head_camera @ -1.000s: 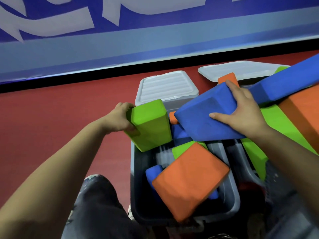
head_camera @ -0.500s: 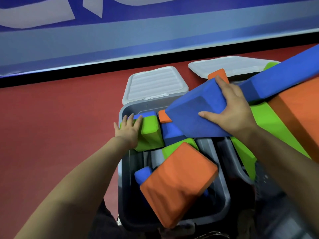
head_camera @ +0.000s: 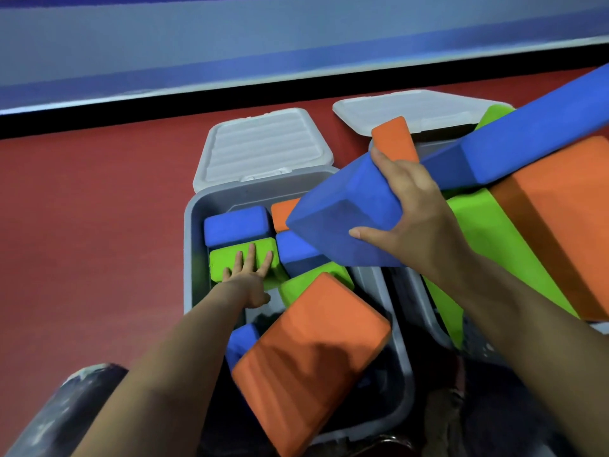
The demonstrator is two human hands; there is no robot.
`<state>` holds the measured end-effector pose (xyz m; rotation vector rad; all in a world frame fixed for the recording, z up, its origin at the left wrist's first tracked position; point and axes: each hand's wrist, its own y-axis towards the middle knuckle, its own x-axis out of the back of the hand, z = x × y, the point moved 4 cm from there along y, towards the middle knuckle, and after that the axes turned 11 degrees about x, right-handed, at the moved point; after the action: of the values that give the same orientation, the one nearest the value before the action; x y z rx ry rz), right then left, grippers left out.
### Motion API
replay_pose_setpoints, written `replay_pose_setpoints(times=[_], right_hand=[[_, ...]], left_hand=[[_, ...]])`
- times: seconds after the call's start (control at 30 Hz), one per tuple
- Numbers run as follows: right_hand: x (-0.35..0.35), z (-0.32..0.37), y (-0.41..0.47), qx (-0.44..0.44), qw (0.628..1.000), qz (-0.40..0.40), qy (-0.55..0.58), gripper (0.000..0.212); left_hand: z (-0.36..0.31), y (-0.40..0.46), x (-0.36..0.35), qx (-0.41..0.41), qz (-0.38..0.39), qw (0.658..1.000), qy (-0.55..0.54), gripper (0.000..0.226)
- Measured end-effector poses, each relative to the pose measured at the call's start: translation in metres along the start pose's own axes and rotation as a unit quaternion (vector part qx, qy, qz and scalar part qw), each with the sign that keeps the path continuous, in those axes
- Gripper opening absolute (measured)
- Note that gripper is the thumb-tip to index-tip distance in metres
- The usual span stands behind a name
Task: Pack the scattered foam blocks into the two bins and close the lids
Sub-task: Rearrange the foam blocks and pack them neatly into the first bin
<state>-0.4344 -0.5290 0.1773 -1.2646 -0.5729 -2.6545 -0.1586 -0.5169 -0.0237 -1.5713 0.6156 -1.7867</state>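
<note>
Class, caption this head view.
Left hand presses green block into bin; right hand holds blue block.

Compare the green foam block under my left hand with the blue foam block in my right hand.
The green foam block lies flat inside the left grey plastic bin; the blue foam block is held tilted above that bin. The left hand presses the green one with straight fingers; the right hand grips the blue one round its edges. Both are rectangular foam blocks.
</note>
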Motion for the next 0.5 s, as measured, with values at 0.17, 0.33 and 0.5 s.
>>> replay_pose_setpoints(times=[0.17,0.33,0.5], right_hand=[[0.005,-0.002,0.002,-0.016,1.000,0.000,-0.009,0.105],[0.008,0.000,-0.001,-0.013,1.000,0.004,-0.016,0.105],[0.011,-0.002,-0.002,-0.016,1.000,0.001,-0.011,0.105]], left_hand=[[-0.014,-0.020,0.047,0.061,-0.154,0.943,-0.289,0.031],[-0.049,-0.039,0.003,-0.007,0.066,0.937,-0.343,0.066],[-0.047,-0.029,-0.008,-0.042,0.059,0.974,-0.217,0.080]])
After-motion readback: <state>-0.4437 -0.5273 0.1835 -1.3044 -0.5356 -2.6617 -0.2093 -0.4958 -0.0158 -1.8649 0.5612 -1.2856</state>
